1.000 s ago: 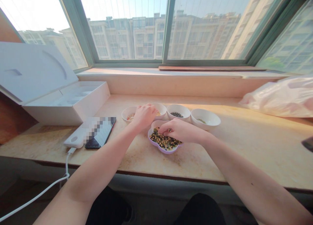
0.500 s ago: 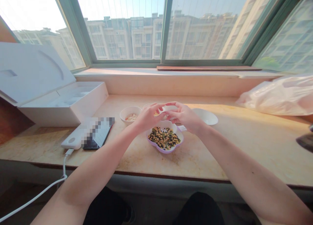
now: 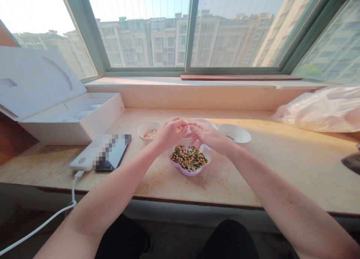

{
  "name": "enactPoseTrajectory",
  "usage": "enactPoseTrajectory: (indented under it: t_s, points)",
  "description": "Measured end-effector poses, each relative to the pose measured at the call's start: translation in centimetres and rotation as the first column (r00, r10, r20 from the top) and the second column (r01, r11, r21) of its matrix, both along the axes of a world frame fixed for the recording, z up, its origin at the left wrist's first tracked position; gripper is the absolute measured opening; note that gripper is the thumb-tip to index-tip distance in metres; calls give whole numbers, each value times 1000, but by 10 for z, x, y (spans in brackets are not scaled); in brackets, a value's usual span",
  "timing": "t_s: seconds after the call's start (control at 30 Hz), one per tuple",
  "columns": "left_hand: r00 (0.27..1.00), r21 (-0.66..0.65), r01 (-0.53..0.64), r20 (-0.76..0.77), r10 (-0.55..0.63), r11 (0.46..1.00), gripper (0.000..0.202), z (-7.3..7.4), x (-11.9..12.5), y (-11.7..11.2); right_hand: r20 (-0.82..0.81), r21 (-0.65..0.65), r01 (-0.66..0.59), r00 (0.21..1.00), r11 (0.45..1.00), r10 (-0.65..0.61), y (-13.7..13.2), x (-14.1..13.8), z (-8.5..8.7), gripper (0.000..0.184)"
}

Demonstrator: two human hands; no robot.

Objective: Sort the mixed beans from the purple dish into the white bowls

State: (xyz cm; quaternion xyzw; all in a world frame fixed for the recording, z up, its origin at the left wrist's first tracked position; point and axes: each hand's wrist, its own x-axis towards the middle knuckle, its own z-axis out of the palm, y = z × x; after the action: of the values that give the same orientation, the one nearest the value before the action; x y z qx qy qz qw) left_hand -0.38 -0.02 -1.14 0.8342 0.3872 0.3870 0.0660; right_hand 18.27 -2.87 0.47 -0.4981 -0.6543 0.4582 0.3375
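My left hand hangs curled over the gap between a small white bowl holding pale bits and a lilac-rimmed, flower-shaped dish. Its fingertips are hidden, so I cannot tell whether it holds anything. My right hand is just beside it, fingers spread and reaching toward the left hand, above the dish's far rim. The dish is full of mixed beans, yellow, green and dark. Behind my hands, a white bowl is mostly hidden. Another white bowl at the right holds a few green bits.
A white open box stands at the left on the marble sill. In front of it lie a white power bank with a white cable and a partly blurred phone. A plastic bag lies at the right.
My right hand has risen from the beans in the dish to beside my left hand, above the far rim. My left hand has shifted slightly right, toward the dish.
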Motion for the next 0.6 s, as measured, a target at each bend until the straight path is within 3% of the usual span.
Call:
enactPoseTrajectory:
  t_s: [0.07, 0.13, 0.23, 0.33, 0.4, 0.6]
  points:
    - [988, -10, -136, -78, 134, 991, 24, 2, -3, 3, 252, 108, -114, 964, 988, 84, -3, 0, -2, 28]
    - [955, -16, -240, -181, 233, 971, 25, 3, -7, 7, 476, 171, -294, 861, 940, 182, -8, -1, -4, 25]
    - [902, -11, -316, -313, 297, 949, 30, 4, -11, 12, 648, 202, -495, 715, 845, 264, -17, -4, -6, 42]
    - [866, -3, -340, -391, 312, 940, 34, 4, -11, 14, 714, 231, -529, 663, 817, 227, -20, -8, -11, 67]
    - [848, -4, -346, -430, 310, 938, 36, 4, -10, 14, 735, 215, -518, 644, 828, 212, -19, -9, -14, 69]
    - [834, -24, -325, -478, 275, 945, 42, 1, -8, 14, 701, 187, -523, 664, 831, 260, -11, -9, -17, 38]
